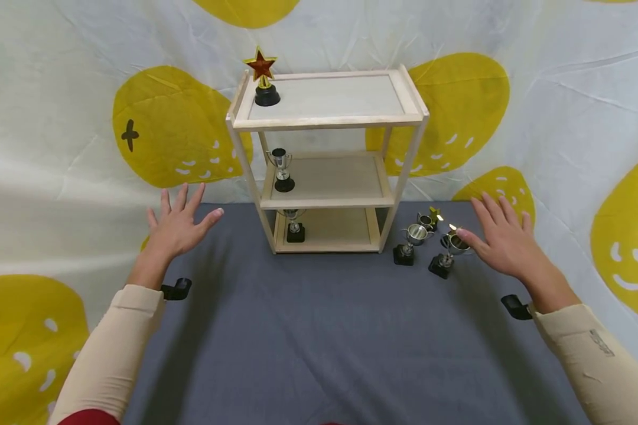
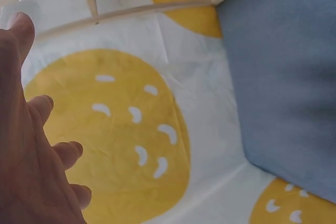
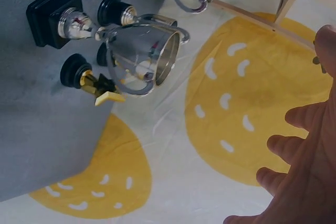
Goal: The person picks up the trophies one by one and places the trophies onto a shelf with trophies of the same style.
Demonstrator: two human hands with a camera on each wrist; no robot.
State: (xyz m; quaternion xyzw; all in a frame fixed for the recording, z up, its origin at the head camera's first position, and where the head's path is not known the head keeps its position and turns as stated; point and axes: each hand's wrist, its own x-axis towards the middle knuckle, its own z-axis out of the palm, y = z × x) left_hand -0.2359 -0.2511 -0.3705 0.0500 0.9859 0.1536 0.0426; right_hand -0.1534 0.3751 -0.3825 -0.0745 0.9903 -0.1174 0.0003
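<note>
My left hand [image 1: 176, 227] hovers left of the wooden shelf with fingers spread, holding nothing. On the right, my right hand [image 1: 502, 239] is also spread in the air, beside a group of trophies. There, a silver trophy cup [image 1: 417, 234] and another silver cup [image 3: 142, 56] stand on black square bases, with a gold star trophy [image 3: 100, 85] and smaller ones partly hidden behind. A red-and-gold star trophy [image 1: 261, 65] is on the shelf's top left. One silver cup [image 1: 282, 168] stands on the middle tier's left, another [image 1: 295, 227] on the bottom tier's left.
The three-tier pale wooden shelf [image 1: 329, 123] stands at the back of a table with a grey-blue cloth [image 1: 319, 330]. Behind it hangs a white curtain [image 1: 329, 41] with yellow shapes. Dark wrist mounts [image 1: 176, 289] sit at both cuffs.
</note>
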